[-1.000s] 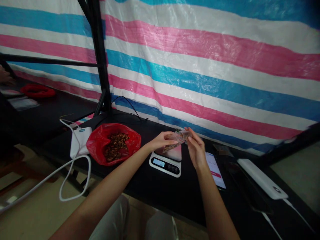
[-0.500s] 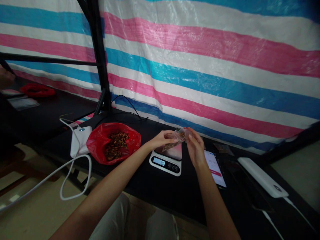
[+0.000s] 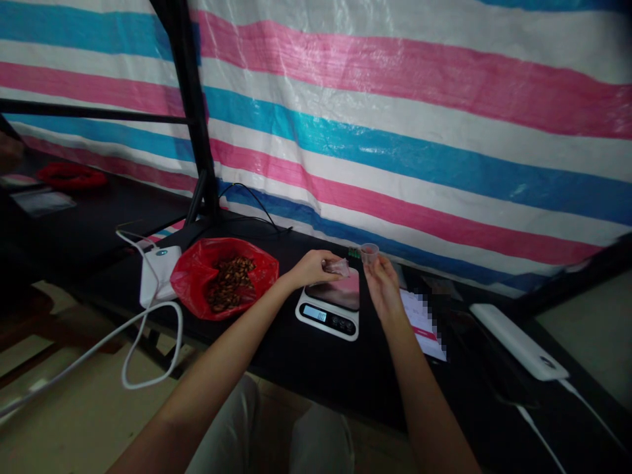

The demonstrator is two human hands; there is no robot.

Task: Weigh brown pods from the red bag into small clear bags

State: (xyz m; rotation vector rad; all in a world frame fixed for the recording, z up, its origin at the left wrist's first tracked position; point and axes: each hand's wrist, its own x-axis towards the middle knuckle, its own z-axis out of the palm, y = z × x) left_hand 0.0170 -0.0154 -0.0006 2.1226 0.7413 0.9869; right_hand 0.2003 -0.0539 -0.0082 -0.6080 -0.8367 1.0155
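My left hand [image 3: 315, 267] closes on a small clear plastic bag [image 3: 336, 266] just above the scale's pan; its contents are hard to make out. In my right hand [image 3: 383, 282] is a small clear plastic cup [image 3: 369, 253], its rim facing up, a little to the right of the bag. Under the bag stands a white digital scale [image 3: 322, 324] with a shiny pan and a lit display. Brown seed-like pieces [image 3: 232, 282] fill part of an open red plastic bag [image 3: 190, 280] to the left of the scale.
A lit phone [image 3: 421, 322] lies right of the scale, beside a dark phone [image 3: 486, 355] and a white power bank [image 3: 518, 341]. A white box [image 3: 153, 276] with a looped cable stands at left. Small green pieces [image 3: 354, 252] lie behind the scale. Someone's hand [image 3: 10, 153] shows far left.
The clear bag and the cup have come apart. My left hand has drawn the bag left over the scale, and the cup now stands upright in my right hand.
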